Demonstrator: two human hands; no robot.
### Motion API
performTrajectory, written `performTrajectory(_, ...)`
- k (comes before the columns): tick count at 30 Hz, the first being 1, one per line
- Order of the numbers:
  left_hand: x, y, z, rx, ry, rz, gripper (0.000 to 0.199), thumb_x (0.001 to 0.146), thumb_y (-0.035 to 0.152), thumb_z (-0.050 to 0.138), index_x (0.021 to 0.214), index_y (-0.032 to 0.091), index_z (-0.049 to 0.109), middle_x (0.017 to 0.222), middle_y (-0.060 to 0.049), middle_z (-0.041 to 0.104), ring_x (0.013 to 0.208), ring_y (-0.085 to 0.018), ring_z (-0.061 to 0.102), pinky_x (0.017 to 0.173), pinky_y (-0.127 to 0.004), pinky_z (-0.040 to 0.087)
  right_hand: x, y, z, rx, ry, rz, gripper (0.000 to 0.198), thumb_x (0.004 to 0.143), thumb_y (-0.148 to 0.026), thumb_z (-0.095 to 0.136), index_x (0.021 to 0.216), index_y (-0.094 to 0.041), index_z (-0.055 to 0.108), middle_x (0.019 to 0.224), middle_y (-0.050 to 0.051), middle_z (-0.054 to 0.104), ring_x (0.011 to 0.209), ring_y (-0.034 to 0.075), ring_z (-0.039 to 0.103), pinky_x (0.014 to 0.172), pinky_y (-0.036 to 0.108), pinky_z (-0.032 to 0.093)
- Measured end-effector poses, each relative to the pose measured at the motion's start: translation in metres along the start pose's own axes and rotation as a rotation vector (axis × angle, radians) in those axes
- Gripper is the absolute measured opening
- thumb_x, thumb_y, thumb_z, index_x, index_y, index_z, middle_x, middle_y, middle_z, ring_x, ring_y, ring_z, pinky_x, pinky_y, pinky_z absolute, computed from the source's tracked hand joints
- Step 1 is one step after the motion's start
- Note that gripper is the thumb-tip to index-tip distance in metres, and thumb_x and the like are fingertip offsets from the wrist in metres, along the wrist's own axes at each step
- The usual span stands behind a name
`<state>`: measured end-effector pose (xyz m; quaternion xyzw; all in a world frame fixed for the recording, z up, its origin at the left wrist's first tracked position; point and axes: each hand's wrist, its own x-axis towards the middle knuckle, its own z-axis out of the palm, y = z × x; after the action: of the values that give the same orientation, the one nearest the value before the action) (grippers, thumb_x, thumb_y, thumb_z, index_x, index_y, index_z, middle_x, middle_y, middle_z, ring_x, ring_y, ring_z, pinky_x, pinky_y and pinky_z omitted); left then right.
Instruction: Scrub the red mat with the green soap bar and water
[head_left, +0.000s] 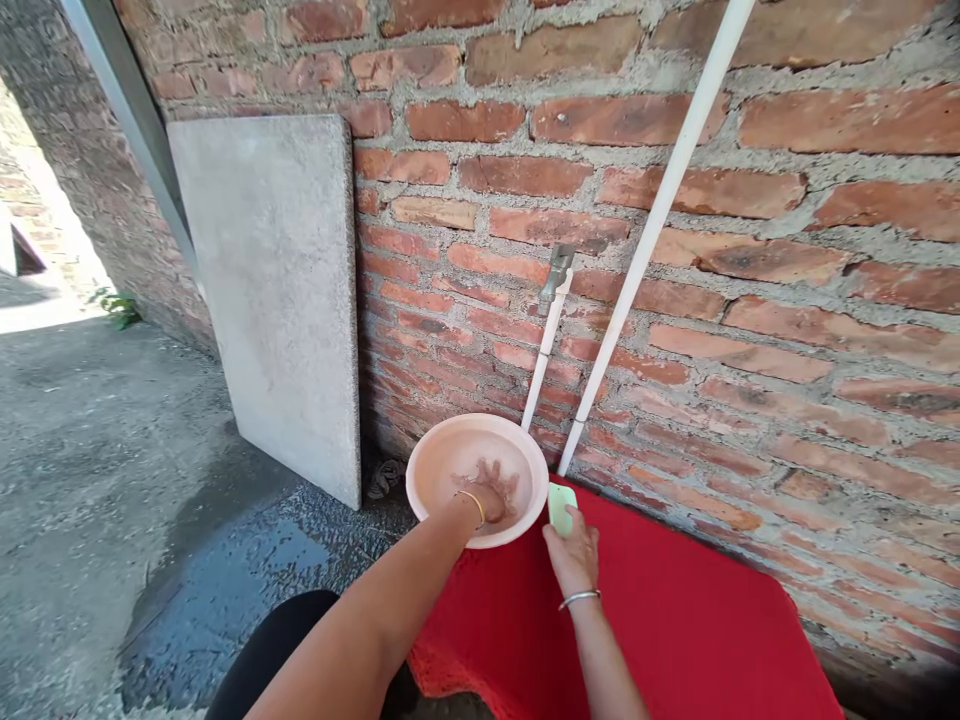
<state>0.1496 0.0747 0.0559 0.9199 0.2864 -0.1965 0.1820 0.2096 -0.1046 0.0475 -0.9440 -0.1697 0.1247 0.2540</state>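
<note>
A pale pink plastic basin point(420, 452) with water in it stands on the left part of a red cloth. My left hand point(492, 494), with a yellow bangle at the wrist, is down in the water inside the basin. Its fingers are spread and hold nothing. Just right of the basin, my right hand point(576, 550), with a silver bangle, grips a pale green flat piece with rounded corners point(561, 505), about palm-sized. Thumb and fingers hold its lower end; its exact kind does not show. The red cloth point(660, 610) lies beneath the right hand.
A brick wall point(480, 270) rises close behind the basin. Two white pipes point(652, 240) run up it, the shorter ending in a grey fitting point(556, 275). At left a grey slab point(277, 290) leans on the wall. Wet concrete floor point(247, 560) lies left of the cloth.
</note>
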Motion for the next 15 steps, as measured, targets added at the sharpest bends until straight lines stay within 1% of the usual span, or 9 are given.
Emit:
performTrajectory(3, 0.001, 0.002, 0.0, -0.017, -0.021, -0.041, 0.088, 0.08, 0.06, 0.062, 0.155, 0.05, 0.018, 0.168, 0.004, -0.005, 0.149, -0.051, -0.013, 0.093, -0.093, 0.017, -0.003, -0.013, 0.01, -0.162, -0.018, -0.055, 0.061, 0.088, -0.045, 0.049, 0.145, -0.022, 0.049, 0.128, 0.015, 0.06, 0.117, 0.029, 0.061, 0.098, 0.039, 0.045)
performTrajectory(5, -0.001, 0.004, -0.001, -0.047, -0.018, -0.052, 0.09, 0.077, 0.063, 0.065, 0.154, 0.05, 0.021, 0.168, 0.003, -0.005, 0.149, -0.052, -0.013, 0.093, -0.094, 0.016, -0.005, -0.01, 0.01, -0.257, -0.015, -0.09, 0.059, 0.089, -0.046, 0.051, 0.144, -0.024, 0.051, 0.129, 0.014, 0.059, 0.119, 0.031, 0.059, 0.098, 0.041, 0.045)
performTrajectory(8, -0.003, 0.007, -0.003, -0.074, -0.001, -0.078, 0.091, 0.075, 0.061, 0.068, 0.153, 0.052, 0.022, 0.168, 0.004, -0.005, 0.149, -0.051, -0.013, 0.096, -0.092, 0.014, -0.004, 0.015, -0.002, -0.337, -0.006, -0.093, 0.057, 0.09, -0.045, 0.053, 0.144, -0.027, 0.05, 0.128, 0.013, 0.059, 0.118, 0.031, 0.059, 0.097, 0.04, 0.045)
performTrajectory(10, -0.003, 0.008, -0.003, -0.052, 0.0, -0.093, 0.089, 0.079, 0.056, 0.065, 0.154, 0.051, 0.018, 0.168, 0.004, -0.006, 0.149, -0.049, -0.014, 0.095, -0.092, 0.015, -0.001, 0.041, -0.016, -0.359, 0.018, -0.03, 0.058, 0.092, -0.045, 0.051, 0.146, -0.025, 0.048, 0.128, 0.014, 0.059, 0.116, 0.03, 0.06, 0.097, 0.039, 0.045)
performTrajectory(12, -0.001, 0.009, -0.002, -0.033, -0.008, -0.089, 0.087, 0.082, 0.054, 0.063, 0.154, 0.051, 0.014, 0.168, 0.003, -0.007, 0.149, -0.049, -0.013, 0.093, -0.093, 0.018, 0.003, 0.065, -0.03, -0.37, 0.077, 0.056, 0.06, 0.093, -0.048, 0.048, 0.148, -0.023, 0.046, 0.129, 0.016, 0.058, 0.115, 0.031, 0.061, 0.095, 0.039, 0.046)
performTrajectory(14, 0.002, 0.008, -0.001, -0.04, 0.015, -0.079, 0.088, 0.08, 0.055, 0.065, 0.153, 0.052, 0.018, 0.169, 0.002, -0.002, 0.149, -0.052, -0.01, 0.09, -0.094, 0.019, 0.007, 0.077, -0.04, -0.363, 0.141, 0.095, 0.061, 0.094, -0.05, 0.046, 0.148, -0.022, 0.045, 0.128, 0.017, 0.058, 0.113, 0.031, 0.061, 0.095, 0.039, 0.046)
performTrajectory(15, 0.003, 0.008, 0.0, -0.046, 0.033, -0.072, 0.088, 0.078, 0.056, 0.068, 0.152, 0.053, 0.021, 0.169, 0.002, 0.002, 0.148, -0.054, -0.007, 0.088, -0.094, 0.021, 0.009, 0.076, -0.042, -0.349, 0.16, 0.088, 0.061, 0.094, -0.051, 0.046, 0.148, -0.022, 0.046, 0.127, 0.017, 0.059, 0.113, 0.03, 0.062, 0.096, 0.039, 0.046)
